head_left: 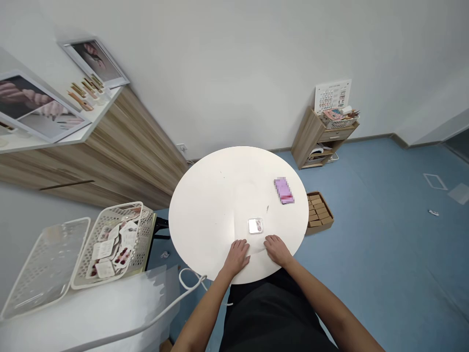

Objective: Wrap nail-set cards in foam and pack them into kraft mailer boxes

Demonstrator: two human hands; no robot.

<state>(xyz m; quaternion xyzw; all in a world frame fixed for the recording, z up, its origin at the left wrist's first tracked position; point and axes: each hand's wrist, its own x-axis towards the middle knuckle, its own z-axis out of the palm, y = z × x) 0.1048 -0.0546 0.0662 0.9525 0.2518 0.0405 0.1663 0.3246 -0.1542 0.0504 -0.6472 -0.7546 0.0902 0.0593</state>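
Observation:
Both my hands rest palm down on the near edge of a round white table (208, 205). My left hand (237, 257) and my right hand (277, 250) hold nothing, and a small gap separates them. Just beyond that gap lies a small square clear case (255, 226) with something pinkish inside, close to but not touching my fingers. Farther away, toward the right of the table, lies a flat pink package (284, 190), its surface blurred.
Left of the table stand a white plastic basket (117, 242) of small packets and a second white basket (46, 269). A cardboard box of small brown boxes (319, 212) sits on the blue floor. A white cable (190, 278) loops nearby. A wooden cabinet (110, 156) stands at the left.

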